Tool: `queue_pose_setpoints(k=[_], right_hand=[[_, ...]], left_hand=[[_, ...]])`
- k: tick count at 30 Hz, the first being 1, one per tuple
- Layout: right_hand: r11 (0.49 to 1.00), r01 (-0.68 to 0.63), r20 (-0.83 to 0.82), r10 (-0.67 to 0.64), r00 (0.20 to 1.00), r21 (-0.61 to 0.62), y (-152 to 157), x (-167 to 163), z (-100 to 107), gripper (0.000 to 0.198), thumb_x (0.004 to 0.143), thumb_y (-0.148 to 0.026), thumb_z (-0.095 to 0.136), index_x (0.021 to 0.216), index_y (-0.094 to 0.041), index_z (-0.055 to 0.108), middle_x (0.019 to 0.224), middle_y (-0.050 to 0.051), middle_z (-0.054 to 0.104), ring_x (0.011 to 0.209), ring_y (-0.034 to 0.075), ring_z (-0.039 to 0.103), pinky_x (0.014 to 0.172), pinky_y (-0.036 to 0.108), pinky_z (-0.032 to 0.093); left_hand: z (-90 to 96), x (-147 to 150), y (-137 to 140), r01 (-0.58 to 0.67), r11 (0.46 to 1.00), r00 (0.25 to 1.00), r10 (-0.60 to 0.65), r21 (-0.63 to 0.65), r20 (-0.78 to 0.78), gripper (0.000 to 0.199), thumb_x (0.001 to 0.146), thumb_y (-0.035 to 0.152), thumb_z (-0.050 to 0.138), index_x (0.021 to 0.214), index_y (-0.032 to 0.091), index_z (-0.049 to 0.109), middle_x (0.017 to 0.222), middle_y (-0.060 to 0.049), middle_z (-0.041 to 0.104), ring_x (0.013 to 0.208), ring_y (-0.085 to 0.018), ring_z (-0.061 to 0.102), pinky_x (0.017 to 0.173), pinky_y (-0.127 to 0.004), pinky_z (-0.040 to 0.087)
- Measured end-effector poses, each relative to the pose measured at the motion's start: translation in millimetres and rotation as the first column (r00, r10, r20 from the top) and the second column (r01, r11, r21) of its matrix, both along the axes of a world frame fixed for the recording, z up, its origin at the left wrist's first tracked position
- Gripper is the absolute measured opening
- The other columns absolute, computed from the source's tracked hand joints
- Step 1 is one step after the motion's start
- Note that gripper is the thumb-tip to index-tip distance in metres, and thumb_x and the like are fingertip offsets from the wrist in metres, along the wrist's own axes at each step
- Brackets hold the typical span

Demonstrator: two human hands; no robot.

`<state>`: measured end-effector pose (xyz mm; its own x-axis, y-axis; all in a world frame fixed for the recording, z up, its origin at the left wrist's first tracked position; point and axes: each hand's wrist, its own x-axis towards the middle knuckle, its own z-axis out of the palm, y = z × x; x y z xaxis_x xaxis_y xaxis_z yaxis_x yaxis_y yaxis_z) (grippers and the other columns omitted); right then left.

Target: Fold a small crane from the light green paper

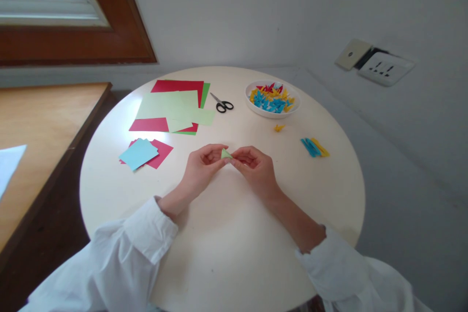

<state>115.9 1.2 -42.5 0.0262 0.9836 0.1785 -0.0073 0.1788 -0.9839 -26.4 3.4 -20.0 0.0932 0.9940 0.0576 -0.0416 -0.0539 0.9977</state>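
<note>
A small piece of folded light green paper (226, 154) is held up over the middle of the round table. My left hand (203, 163) pinches its left side between thumb and fingers. From the right, my right hand (258, 165) pinches the opposite edge, the fingertips of both hands almost meeting. The paper shows a pointed, triangular shape; part of it is hidden behind the fingers. Beyond my right hand lies a single yellow folded paper crane (279, 128). Left of my left hand is a stack of light blue paper squares (139, 152) over dark pink squares (161, 154).
Red, green and pale green paper sheets (161, 105) overlap at the back left beside black-handled scissors (222, 104). A white dish (272, 114) holds many red, yellow and blue paper cranes. Blue and yellow folded strips (315, 147) lie at right. A wooden desk (54, 112) stands left.
</note>
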Motion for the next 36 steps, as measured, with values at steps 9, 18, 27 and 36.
queue_pose_setpoints(k=[9,18,27,36], right_hand=[[0.998,0.005,0.019,-0.006,1.000,0.058,-1.1,1.3,0.0,0.018,0.066,-0.034,0.072,0.073,-0.019,0.064,0.074,0.002,0.067,0.070,0.015,0.063,0.070,0.029,0.053],[0.996,0.021,0.011,-0.022,1.000,0.086,-1.9,0.8,1.6,0.019,0.066,-0.033,0.071,0.077,-0.020,0.063,0.079,0.003,0.067,0.073,0.015,0.063,0.070,0.029,0.053],[0.993,0.018,0.034,-0.022,0.999,0.114,-1.6,0.5,-0.9,0.021,0.067,-0.024,0.071,0.085,-0.020,0.062,0.083,0.002,0.067,0.069,0.013,0.061,0.065,0.027,0.050],[0.987,0.039,0.093,-0.054,0.994,0.156,-2.7,1.5,-0.4,0.015,0.068,-0.022,0.068,0.082,-0.020,0.063,0.081,0.002,0.067,0.069,0.013,0.060,0.063,0.028,0.047]], left_hand=[[0.0,-0.7,1.4,0.066,0.998,0.992,-0.068,-0.023,-0.105,0.025,0.064,0.038,0.073,0.077,0.017,0.070,0.048,0.007,0.035,0.045,-0.006,0.029,0.041,-0.021,0.023],[-1.2,-2.2,1.7,0.048,0.999,0.993,-0.047,0.008,-0.107,0.022,0.066,0.036,0.072,0.076,0.017,0.067,0.054,0.003,0.051,0.049,-0.009,0.042,0.045,-0.022,0.032],[-3.0,-2.9,1.8,0.000,0.999,0.991,0.005,0.036,-0.132,0.017,0.066,0.032,0.072,0.069,0.016,0.066,0.059,0.000,0.061,0.052,-0.011,0.050,0.048,-0.022,0.037],[-1.6,-2.8,0.6,-0.009,1.000,0.988,0.014,0.030,-0.152,0.015,0.067,0.029,0.070,0.065,0.016,0.064,0.054,0.002,0.056,0.050,-0.009,0.045,0.046,-0.021,0.032]])
